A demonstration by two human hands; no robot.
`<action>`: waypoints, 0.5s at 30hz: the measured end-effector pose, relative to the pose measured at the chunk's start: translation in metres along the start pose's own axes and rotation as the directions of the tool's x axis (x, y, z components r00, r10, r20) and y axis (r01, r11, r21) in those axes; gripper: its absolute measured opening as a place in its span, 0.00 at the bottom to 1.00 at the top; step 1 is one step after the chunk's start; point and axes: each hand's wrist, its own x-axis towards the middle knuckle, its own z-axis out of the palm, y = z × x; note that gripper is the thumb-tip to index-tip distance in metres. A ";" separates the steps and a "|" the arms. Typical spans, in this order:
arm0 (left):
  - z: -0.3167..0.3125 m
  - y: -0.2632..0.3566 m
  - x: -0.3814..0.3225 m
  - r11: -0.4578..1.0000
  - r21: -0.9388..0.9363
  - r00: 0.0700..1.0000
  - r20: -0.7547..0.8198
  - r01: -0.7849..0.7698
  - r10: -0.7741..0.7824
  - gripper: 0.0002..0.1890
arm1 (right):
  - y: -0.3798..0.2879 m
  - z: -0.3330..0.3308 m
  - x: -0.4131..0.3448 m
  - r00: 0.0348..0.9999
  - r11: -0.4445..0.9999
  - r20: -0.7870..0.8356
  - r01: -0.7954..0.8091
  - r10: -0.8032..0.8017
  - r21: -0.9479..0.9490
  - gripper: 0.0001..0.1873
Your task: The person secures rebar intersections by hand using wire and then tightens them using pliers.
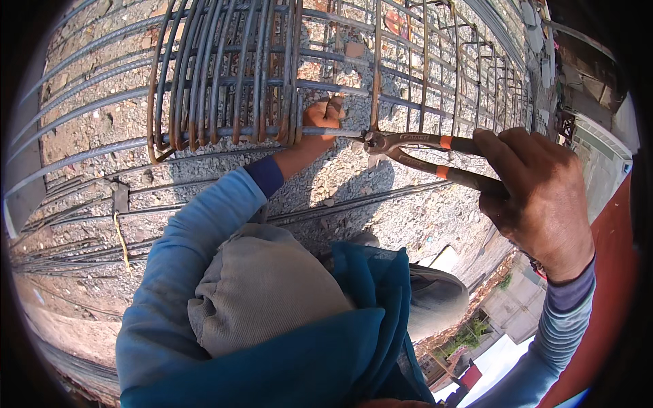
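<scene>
My right hand (535, 188) grips the dark handles of end-cutting nippers (418, 153) with orange bands. The nippers' jaws are at the nearest long rebar (326, 131), just below an upright rusty stirrup (376, 76). My left hand (322, 118) reaches under that bar and is curled on its far side, inside the rebar cage; what it holds, if anything, cannot be made out. Left of it, many bent steel stirrups (224, 76) are bunched closely on the long bars. Whether the jaws grip a tie wire is too small to tell.
Further stirrups (477, 76) stand spaced along the cage to the right. Loose straight bars (357, 201) lie on the gravel (418, 219) between the cage and my knees. A strip of yellowish cord (122, 242) hangs over thin bars at the left. A red surface (607, 265) borders the right.
</scene>
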 end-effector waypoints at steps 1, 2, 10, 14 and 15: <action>0.002 -0.002 0.000 1.000 0.003 1.000 0.004 0.006 -0.006 0.23 | 0.000 0.005 -0.003 1.000 0.997 -0.008 -0.026 0.027 0.072 0.30; 0.004 -0.005 0.000 0.989 0.066 0.987 -0.079 -0.134 0.139 0.23 | -0.004 0.010 -0.008 0.993 0.990 -0.098 -0.049 0.063 0.133 0.20; 0.002 -0.007 -0.003 0.930 0.319 0.958 -0.156 -0.183 0.242 0.23 | -0.068 0.113 -0.067 0.789 0.344 0.273 -0.512 0.550 0.787 0.23; 0.009 0.012 -0.014 0.985 0.160 0.989 -0.124 -0.059 0.079 0.22 | -0.135 0.161 -0.066 0.702 -0.021 0.320 -0.398 0.637 0.917 0.21; 0.010 0.009 -0.015 0.988 0.129 0.981 -0.163 -0.088 0.109 0.21 | -0.146 0.170 -0.063 0.681 -0.113 0.358 -0.378 0.639 0.919 0.22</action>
